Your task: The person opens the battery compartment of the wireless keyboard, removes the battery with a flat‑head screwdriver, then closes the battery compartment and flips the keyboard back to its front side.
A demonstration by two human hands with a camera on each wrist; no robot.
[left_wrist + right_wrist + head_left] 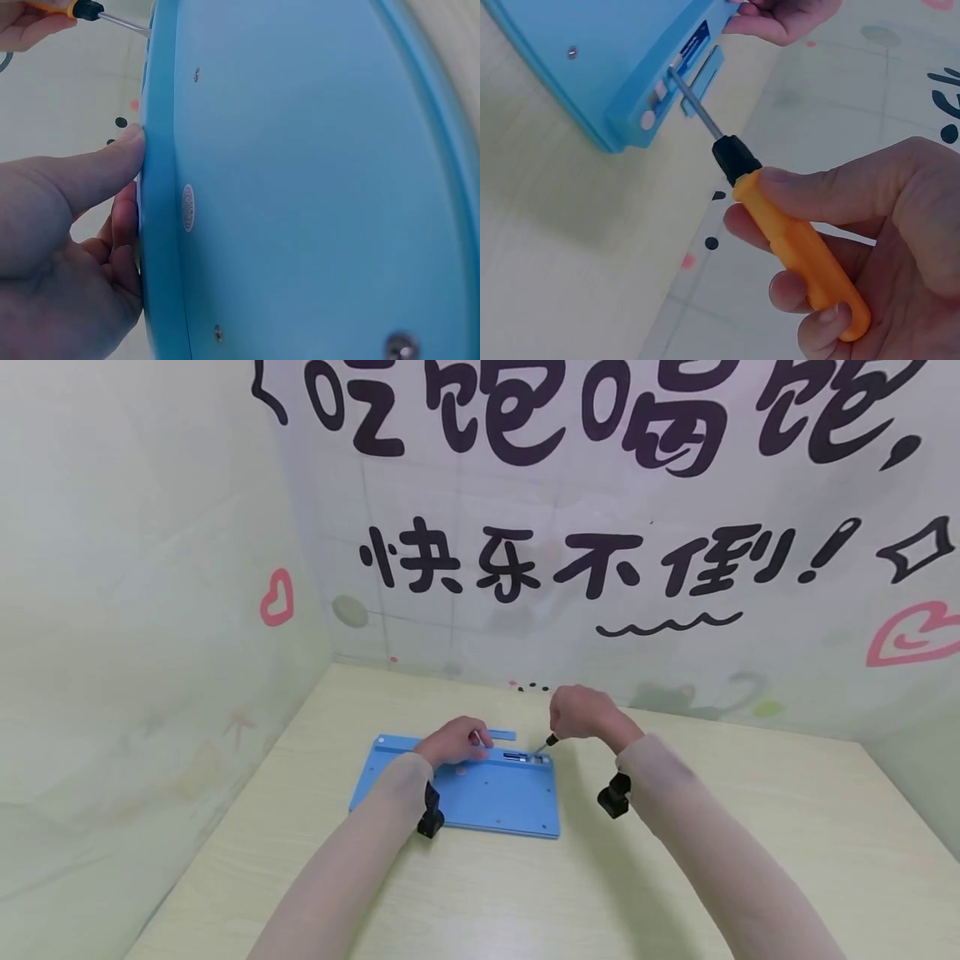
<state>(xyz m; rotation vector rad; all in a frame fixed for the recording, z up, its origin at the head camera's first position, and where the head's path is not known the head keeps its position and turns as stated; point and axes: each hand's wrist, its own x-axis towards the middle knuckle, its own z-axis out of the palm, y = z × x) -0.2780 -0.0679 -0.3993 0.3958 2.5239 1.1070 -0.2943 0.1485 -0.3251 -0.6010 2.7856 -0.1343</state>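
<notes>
A light blue keyboard (pixel 495 802) lies underside up on the table, with small screws, a raised ridge and a battery compartment (pixel 696 43) uncovered in it. My right hand (pixel 583 712) grips a screwdriver (pixel 802 255) by its orange handle, thumb along one side and fingers curled round the other. The metal tip reaches into the compartment near its outer end. At the keyboard's far edge, my left hand (pixel 71 217) holds the ridge, its thumb on the edge and its fingers curled behind. What those fingers touch is partly hidden.
The blue compartment cover (pixel 501 735) lies on the table just behind the keyboard. Pale wood tabletop (pixel 750 810) spreads to the right and front. A printed cloth wall (pixel 525 643) stands close behind, another on the left. Black wrist cameras (pixel 615 797) stick out from both sleeves.
</notes>
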